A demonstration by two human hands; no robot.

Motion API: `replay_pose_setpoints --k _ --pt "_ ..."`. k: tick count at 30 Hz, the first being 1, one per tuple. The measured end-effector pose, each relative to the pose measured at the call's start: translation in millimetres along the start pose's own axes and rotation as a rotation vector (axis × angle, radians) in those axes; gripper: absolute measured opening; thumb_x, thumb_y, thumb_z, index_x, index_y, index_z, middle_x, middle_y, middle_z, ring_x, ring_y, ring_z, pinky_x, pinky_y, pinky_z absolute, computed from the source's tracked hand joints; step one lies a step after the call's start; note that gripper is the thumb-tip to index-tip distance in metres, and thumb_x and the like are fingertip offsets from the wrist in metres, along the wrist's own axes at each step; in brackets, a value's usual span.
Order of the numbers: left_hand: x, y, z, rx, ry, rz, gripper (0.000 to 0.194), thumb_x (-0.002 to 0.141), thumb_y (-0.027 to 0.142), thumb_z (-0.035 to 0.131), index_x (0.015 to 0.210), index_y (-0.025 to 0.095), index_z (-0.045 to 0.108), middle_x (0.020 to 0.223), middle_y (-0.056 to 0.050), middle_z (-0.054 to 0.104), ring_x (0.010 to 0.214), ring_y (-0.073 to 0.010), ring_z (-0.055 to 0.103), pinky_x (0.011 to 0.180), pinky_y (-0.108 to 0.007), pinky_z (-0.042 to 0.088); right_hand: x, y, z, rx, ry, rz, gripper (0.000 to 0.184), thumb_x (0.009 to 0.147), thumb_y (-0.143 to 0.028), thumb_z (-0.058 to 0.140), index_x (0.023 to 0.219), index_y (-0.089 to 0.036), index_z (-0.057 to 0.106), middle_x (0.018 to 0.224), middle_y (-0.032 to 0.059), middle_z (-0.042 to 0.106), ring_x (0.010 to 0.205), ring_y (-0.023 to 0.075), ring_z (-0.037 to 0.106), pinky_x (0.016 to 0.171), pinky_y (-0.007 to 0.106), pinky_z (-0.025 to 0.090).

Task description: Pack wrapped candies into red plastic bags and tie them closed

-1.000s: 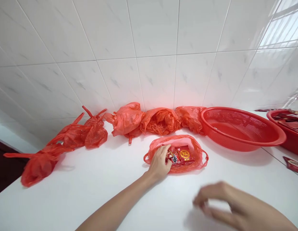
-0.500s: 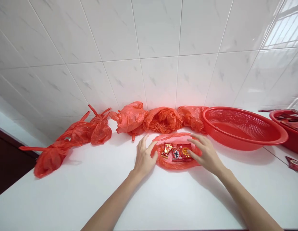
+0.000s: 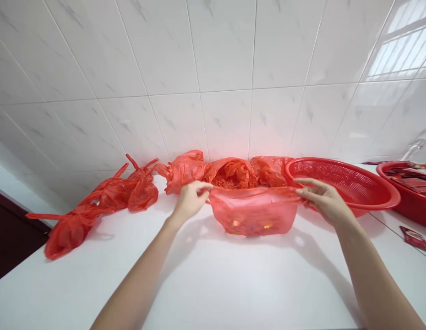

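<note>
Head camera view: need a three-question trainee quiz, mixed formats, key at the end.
1. True or false: the left hand and right hand both grip the thin translucent red plastic bag.
2. Which is nearer the right hand?
A) The leftmost knotted red bag
B) The round perforated red plastic basket
3. Fill in: the small flat dark-red packet lies on a ____-coloured counter.

Key: 1 true; 2 B; 3 white

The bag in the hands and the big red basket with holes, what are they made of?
The bag looks like thin, soft plastic film: it's wrinkly and partly see-through. The basket is probably stiff, slightly shiny plastic: it keeps its shape and its rim looks smooth.
</note>
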State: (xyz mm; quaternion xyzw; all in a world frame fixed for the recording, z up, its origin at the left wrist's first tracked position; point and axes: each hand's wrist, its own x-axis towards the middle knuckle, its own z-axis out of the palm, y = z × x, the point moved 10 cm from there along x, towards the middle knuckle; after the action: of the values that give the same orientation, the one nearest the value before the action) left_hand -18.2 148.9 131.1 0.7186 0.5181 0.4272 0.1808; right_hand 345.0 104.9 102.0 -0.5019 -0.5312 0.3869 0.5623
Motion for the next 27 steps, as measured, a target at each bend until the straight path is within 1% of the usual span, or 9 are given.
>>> replay_pose_setpoints --k 2,4,7,11,13,16,20,23,27 --pt "16 29 -33.3 -0.066 0.121 0.040 0.021 0.073 0.019 0.062 0.089 0.020 0.076 0.094 -0.006 0.078 0.083 -0.0214 0.072 0.077 -0.034 0.059 9 -28 -11 0.085 0.083 -0.062 0.049 0.058 -0.046 0.091 0.097 -0.021 0.074 0.065 -0.0014 0.063 0.054 0.0115 0.053 0.050 0.026 0.045" --pt "28 55 -52.4 -0.124 0.149 0.046 0.023 0.071 0.020 0.067 0.092 0.020 0.076 0.088 -0.005 0.077 0.073 -0.0196 0.070 0.069 -0.032 0.058 17 -55 -18 0.104 0.129 -0.123 0.042 0.059 -0.044 0.090 0.093 -0.024 0.075 0.066 -0.0013 0.064 0.056 0.0120 0.054 0.050 0.026 0.045" --pt "38 84 -62.8 -0.213 0.121 0.028 0.023 0.070 0.019 0.068 0.092 0.019 0.075 0.066 -0.001 0.070 0.059 -0.0171 0.064 0.064 -0.032 0.057 26 -84 -12 0.059 0.102 -0.178 0.034 0.063 -0.041 0.088 0.090 -0.025 0.075 0.067 -0.0009 0.064 0.054 0.0118 0.052 0.049 0.027 0.043" --pt "43 114 -67.6 -0.318 0.130 0.095 0.018 0.073 0.018 0.068 0.091 0.019 0.074 0.064 0.000 0.066 0.066 -0.0176 0.066 0.072 -0.035 0.059 30 -110 10 0.206 0.075 -0.247 0.035 0.060 -0.035 0.090 0.090 -0.025 0.075 0.073 -0.0013 0.068 0.056 0.0092 0.051 0.051 0.024 0.043" --pt "43 124 -62.6 -0.343 0.109 0.114 0.019 0.075 0.018 0.067 0.093 0.017 0.073 0.068 0.000 0.067 0.070 -0.0180 0.067 0.076 -0.037 0.059 30 -116 32 0.229 0.014 -0.246 0.035 0.059 -0.034 0.090 0.088 -0.024 0.074 0.077 0.0000 0.070 0.062 0.0105 0.057 0.055 0.024 0.046" --pt "39 142 -38.6 -0.364 -0.048 0.157 0.022 0.076 0.019 0.071 0.098 0.014 0.073 0.082 -0.003 0.072 0.081 -0.0193 0.070 0.083 -0.039 0.059 25 -126 71 0.173 -0.122 -0.258 0.037 0.064 -0.036 0.089 0.095 -0.022 0.074 0.083 0.0028 0.073 0.075 0.0163 0.067 0.066 0.029 0.052" --pt "27 163 -5.8 -0.317 -0.212 0.231 0.040 0.077 0.024 0.078 0.116 0.018 0.069 0.109 -0.007 0.072 0.092 -0.0210 0.071 0.085 -0.039 0.059 8 -152 103 0.001 -0.183 -0.441 0.037 0.082 -0.045 0.077 0.112 -0.024 0.071 0.094 0.0048 0.076 0.092 0.0226 0.071 0.084 0.039 0.056" --pt "26 166 7.1 -0.287 -0.219 0.230 0.045 0.080 0.025 0.077 0.123 0.020 0.065 0.108 -0.007 0.072 0.085 -0.0195 0.071 0.080 -0.040 0.060 -10 -172 116 -0.197 -0.142 -0.634 0.041 0.086 -0.046 0.074 0.122 -0.027 0.068 0.094 0.0033 0.076 0.098 0.0257 0.072 0.093 0.046 0.054" --pt "31 164 10.4 -0.334 -0.195 0.214 0.022 0.085 0.020 0.071 0.106 0.017 0.070 0.088 -0.004 0.072 0.077 -0.0166 0.069 0.077 -0.037 0.060 -28 -186 112 -0.295 -0.037 -0.836 0.042 0.090 -0.043 0.071 0.129 -0.031 0.064 0.099 0.0025 0.076 0.109 0.0266 0.069 0.106 0.050 0.047"
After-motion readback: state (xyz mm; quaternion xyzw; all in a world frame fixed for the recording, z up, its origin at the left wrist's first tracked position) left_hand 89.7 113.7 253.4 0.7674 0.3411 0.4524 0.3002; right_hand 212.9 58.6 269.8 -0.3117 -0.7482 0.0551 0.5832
